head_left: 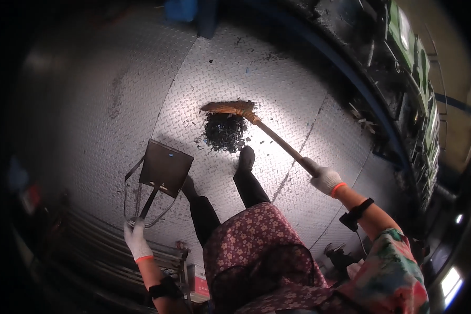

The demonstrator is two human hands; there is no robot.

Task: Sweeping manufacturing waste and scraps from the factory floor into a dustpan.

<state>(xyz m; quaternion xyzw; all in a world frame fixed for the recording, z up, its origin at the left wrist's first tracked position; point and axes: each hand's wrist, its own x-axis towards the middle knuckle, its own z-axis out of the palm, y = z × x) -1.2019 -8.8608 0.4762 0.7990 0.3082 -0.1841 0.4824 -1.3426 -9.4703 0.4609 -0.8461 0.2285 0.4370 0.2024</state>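
My right hand (326, 180), in a white glove with an orange cuff, is closed round the wooden handle of a broom (277, 138). The broom's straw head lies on the metal floor along the far edge of a heap of dark scraps (222, 133). At the left, my gloved left hand (136, 238) grips the upper end of a dustpan (166, 166) by its handle. The dark, flat pan has a small blue bit on it and stands apart from the heap, to its near left.
Patterned metal plates form the floor (110, 152), with loose scraps scattered about. Green and dark machinery (413, 68) lines the right side behind a curved blue edge. A slatted metal rack (104, 256) and a red-and-white box (198, 280) are at the lower left. My feet stand near the heap.
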